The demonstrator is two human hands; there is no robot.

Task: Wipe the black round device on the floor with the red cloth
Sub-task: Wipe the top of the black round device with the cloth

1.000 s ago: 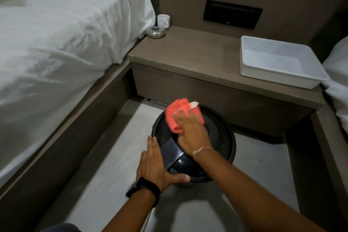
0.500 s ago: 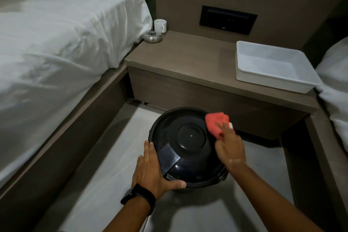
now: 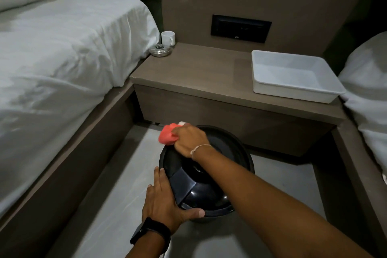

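Note:
A black round device (image 3: 228, 153) with a domed top stands on the grey floor in front of a bedside unit. My right hand (image 3: 189, 139) presses a bunched red cloth (image 3: 167, 136) against the device's far left rim. My right forearm crosses over the dome and hides part of it. My left hand (image 3: 162, 203) lies flat against the device's near left side, thumb along the lower edge, a black watch on the wrist.
A bed with white sheets (image 3: 52, 65) runs along the left, its brown frame bordering the floor. The brown bedside unit (image 3: 199, 73) behind the device carries a white mug (image 3: 168, 37), a metal ashtray (image 3: 160, 50) and a white tray (image 3: 293, 76). A second bed (image 3: 368, 90) lies at right.
My right hand swept the red cloth from the top of the device to its right rim, then across to the far left rim. My left hand stayed against the device's side.

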